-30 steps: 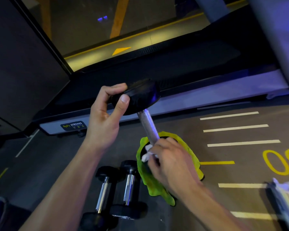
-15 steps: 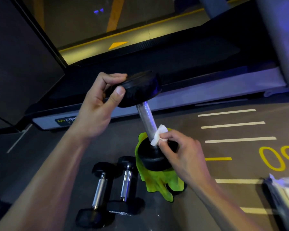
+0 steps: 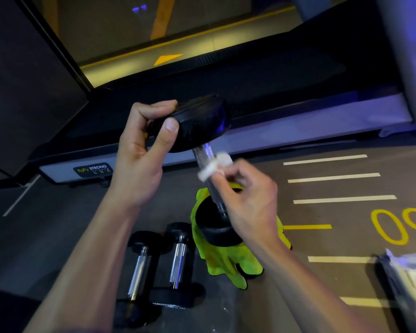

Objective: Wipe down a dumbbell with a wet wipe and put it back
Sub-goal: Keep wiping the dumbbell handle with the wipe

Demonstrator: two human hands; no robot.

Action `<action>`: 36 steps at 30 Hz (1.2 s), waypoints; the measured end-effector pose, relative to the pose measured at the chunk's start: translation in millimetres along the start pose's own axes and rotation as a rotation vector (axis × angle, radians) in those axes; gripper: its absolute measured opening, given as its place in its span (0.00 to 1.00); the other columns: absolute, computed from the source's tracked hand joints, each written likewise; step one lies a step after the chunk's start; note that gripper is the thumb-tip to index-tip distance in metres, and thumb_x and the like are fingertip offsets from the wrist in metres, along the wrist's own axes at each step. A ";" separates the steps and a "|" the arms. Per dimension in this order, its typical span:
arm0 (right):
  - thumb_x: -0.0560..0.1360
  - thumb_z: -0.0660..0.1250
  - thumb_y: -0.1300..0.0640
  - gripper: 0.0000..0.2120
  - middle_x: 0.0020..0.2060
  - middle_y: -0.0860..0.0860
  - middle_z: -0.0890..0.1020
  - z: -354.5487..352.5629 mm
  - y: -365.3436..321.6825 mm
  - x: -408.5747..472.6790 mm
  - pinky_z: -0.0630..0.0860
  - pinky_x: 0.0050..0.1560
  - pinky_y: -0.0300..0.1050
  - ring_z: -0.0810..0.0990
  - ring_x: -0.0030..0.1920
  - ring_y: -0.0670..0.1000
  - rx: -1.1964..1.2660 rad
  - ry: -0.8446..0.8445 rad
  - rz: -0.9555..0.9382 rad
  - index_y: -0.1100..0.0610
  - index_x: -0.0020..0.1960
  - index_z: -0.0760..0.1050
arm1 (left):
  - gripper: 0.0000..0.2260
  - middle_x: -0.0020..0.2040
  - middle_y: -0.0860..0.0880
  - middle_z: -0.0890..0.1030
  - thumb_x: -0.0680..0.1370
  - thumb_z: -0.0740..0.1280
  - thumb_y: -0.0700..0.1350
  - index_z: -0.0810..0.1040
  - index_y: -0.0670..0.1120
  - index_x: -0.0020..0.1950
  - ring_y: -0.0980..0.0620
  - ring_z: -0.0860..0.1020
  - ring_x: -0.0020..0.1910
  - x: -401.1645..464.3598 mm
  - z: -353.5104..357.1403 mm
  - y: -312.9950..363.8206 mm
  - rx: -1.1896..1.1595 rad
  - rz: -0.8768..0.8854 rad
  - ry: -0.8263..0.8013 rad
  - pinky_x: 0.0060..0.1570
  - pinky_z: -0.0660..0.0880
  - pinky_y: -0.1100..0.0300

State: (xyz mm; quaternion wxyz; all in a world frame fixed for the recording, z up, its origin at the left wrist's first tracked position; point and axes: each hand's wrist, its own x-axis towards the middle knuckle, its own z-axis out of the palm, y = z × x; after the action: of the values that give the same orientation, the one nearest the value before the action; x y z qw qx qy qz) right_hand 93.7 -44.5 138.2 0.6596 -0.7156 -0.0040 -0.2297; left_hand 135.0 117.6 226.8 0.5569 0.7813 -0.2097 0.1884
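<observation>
A black dumbbell [image 3: 197,123] with a chrome handle stands tilted on end, its lower head resting on a lime-green cloth [image 3: 226,265] on the floor. My left hand [image 3: 142,155] grips the upper head by its rim, thumb across the side. My right hand [image 3: 247,203] pinches a white wet wipe [image 3: 214,165] wrapped around the upper part of the handle. The hand and wipe are motion-blurred.
Two smaller dumbbells [image 3: 159,263] lie side by side on the floor at lower left of the cloth. A treadmill deck [image 3: 298,131] runs across behind. A packet of wipes [image 3: 408,277] sits at the right edge. Painted lines mark the floor at right.
My right hand has slid the wipe up the handle from near the lower head to near the upper head. My left hand keeps its hold on the upper head.
</observation>
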 end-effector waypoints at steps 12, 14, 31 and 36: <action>0.74 0.76 0.58 0.10 0.33 0.49 0.83 -18.9 7.0 -1.0 0.74 0.39 0.45 0.79 0.32 0.43 -0.161 -0.180 -0.059 0.55 0.37 0.77 | 0.19 0.58 0.54 0.84 0.74 0.76 0.60 0.74 0.49 0.53 0.56 0.82 0.57 6.4 15.3 28.6 0.264 -0.104 0.148 0.58 0.79 0.54; 0.73 0.76 0.60 0.15 0.34 0.41 0.82 -36.6 12.6 -3.2 0.68 0.36 0.32 0.76 0.31 0.40 -0.296 -0.278 -0.108 0.47 0.34 0.75 | 0.21 0.54 0.56 0.84 0.73 0.78 0.61 0.74 0.49 0.53 0.59 0.82 0.53 8.5 18.0 32.5 0.382 -0.098 0.169 0.51 0.77 0.61; 0.57 0.81 0.58 0.19 0.28 0.44 0.79 -6.4 -8.7 -17.9 0.73 0.34 0.40 0.80 0.32 0.53 -0.722 -0.307 -0.306 0.45 0.28 0.70 | 0.23 0.51 0.59 0.84 0.70 0.79 0.64 0.76 0.49 0.49 0.57 0.82 0.50 1.7 27.7 38.1 0.452 -0.047 0.273 0.53 0.79 0.47; 0.71 0.75 0.54 0.08 0.31 0.41 0.79 -41.4 5.2 3.9 0.69 0.38 0.42 0.77 0.36 0.46 -0.527 -0.397 -0.102 0.48 0.35 0.80 | 0.19 0.55 0.55 0.85 0.72 0.79 0.59 0.75 0.51 0.50 0.52 0.84 0.55 6.6 14.0 28.3 0.344 -0.001 0.148 0.58 0.80 0.43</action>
State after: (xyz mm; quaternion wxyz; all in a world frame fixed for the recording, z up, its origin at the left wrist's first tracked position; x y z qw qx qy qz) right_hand 85.3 -85.6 135.6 0.4258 -0.8913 -0.1088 -0.1113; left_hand 126.2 95.3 248.3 0.4291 0.8491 -0.1326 0.2782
